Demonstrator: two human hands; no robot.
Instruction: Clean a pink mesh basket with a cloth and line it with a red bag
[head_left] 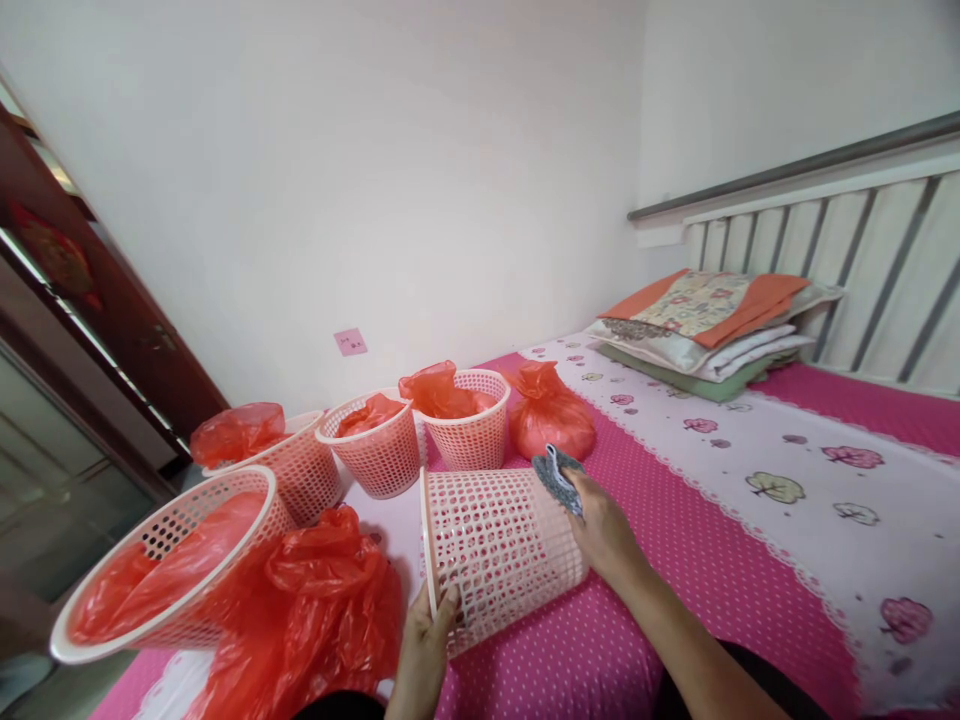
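Note:
A pale pink plastic wastebasket with a perforated wall lies on its side in front of me, its rim toward the left. My left hand grips that rim at the lower left, thumb on the outer wall. Near the basket's base, my right hand holds a folded grey cloth against the upper side. Just left of the basket, a crumpled red plastic bag lies on the bed. A knotted, filled red bag sits behind the basket.
Several more perforated wastebaskets with red bags inside stand left and behind on the pink dotted bedding. Folded pillows and bedding are stacked by the white headboard. A wall rises behind; a dark red door is at left.

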